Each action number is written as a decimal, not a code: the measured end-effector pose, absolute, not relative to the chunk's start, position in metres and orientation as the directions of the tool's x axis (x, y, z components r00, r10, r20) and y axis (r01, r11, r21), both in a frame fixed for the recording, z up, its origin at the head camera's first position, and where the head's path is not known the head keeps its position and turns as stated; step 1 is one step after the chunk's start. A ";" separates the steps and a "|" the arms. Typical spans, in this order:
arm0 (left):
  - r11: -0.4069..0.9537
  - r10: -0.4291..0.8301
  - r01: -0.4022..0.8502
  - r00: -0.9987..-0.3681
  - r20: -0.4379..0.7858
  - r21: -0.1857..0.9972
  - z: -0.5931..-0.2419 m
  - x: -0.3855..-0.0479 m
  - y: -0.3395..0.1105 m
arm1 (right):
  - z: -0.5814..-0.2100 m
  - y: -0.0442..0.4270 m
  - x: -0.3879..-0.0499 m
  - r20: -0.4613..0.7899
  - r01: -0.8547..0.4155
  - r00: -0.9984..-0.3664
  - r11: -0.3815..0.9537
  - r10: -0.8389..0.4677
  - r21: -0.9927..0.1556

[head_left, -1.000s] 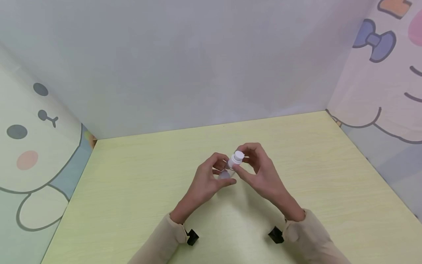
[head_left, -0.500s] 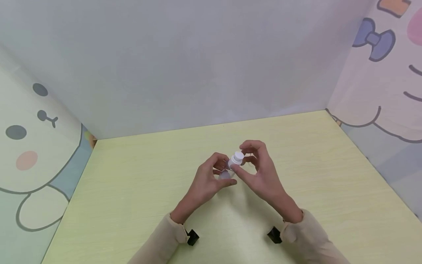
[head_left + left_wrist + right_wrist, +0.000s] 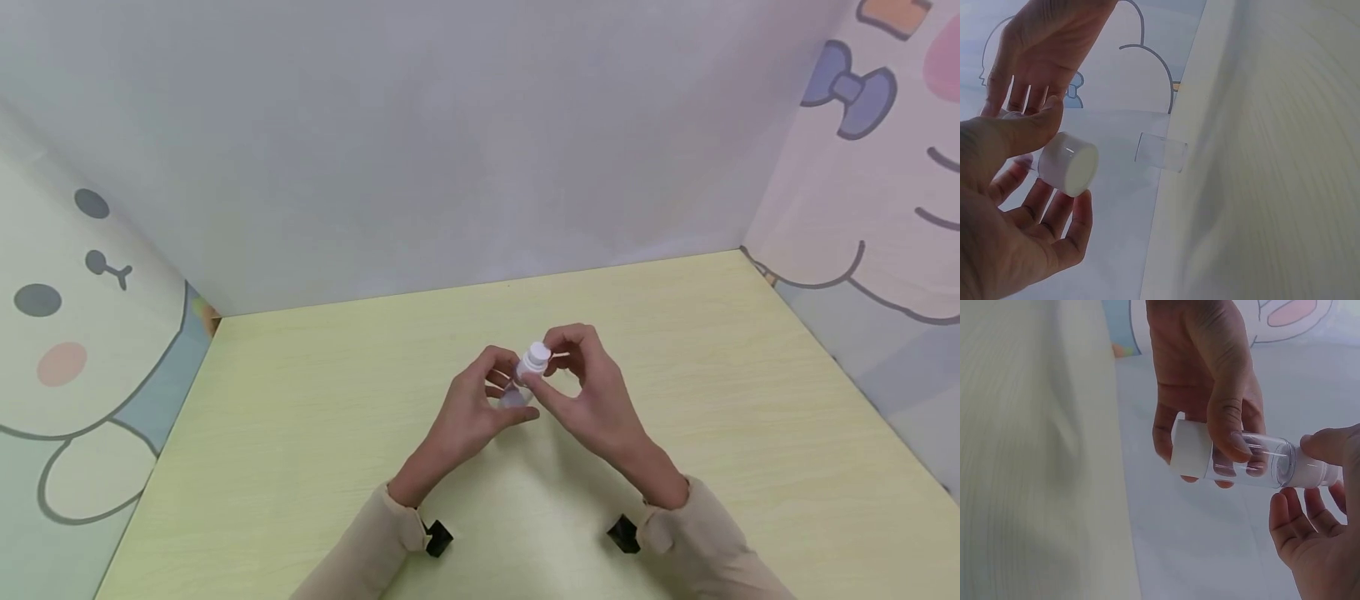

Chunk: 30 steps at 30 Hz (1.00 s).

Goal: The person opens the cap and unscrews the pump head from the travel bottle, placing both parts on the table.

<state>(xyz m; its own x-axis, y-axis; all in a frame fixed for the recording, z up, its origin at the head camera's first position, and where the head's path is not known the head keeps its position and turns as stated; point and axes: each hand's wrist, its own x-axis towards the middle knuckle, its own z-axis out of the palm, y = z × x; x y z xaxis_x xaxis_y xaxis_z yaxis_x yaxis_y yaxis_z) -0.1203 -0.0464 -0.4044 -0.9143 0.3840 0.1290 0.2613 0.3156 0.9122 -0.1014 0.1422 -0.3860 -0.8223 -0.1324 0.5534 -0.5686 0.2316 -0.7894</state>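
A small clear bottle [image 3: 1266,459] with a white base [image 3: 1191,449] and a stepped white top [image 3: 536,358] is held above the table, tilted in the head view. My left hand [image 3: 472,404] grips the clear body, its thumb across one side and fingers round the other. At the other end, my right hand [image 3: 596,400] pinches the white top between thumb and fingers; in the right wrist view its thumb presses on the white collar [image 3: 1308,470]. Part of the clear body is hidden behind the left hand's fingers.
A clear open-looking cylinder [image 3: 1161,152], like a cap, stands on the table beyond the hands in the left wrist view. The pale wood table [image 3: 315,417] meets a grey back wall [image 3: 450,150]. Cartoon-printed panels flank it on both sides.
The right hand's fingers lifted off the white top half a second ago and have closed back on it now. The top has shifted slightly left. My left hand stays nearly still.
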 end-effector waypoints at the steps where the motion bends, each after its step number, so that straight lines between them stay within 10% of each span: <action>1: 0.314 0.381 0.260 -0.915 0.130 0.913 -0.404 -0.120 -0.047 | -0.385 0.143 -0.101 0.547 -0.566 -0.824 0.232 -0.145 -0.791; 30: 0.316 0.381 0.215 -0.921 0.084 0.924 -0.405 -0.119 -0.045 | -0.390 0.140 -0.103 0.515 -0.522 -0.853 0.178 -0.084 -0.835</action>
<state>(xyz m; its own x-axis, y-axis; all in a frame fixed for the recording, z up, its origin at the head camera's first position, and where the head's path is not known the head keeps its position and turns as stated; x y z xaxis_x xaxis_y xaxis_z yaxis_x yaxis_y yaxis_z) -0.1186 -0.0452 -0.4053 -0.9207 0.3811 0.0841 0.2152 0.3159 0.9241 -0.1030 0.1399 -0.3903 -0.8530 -0.0837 0.5152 -0.5215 0.1776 -0.8345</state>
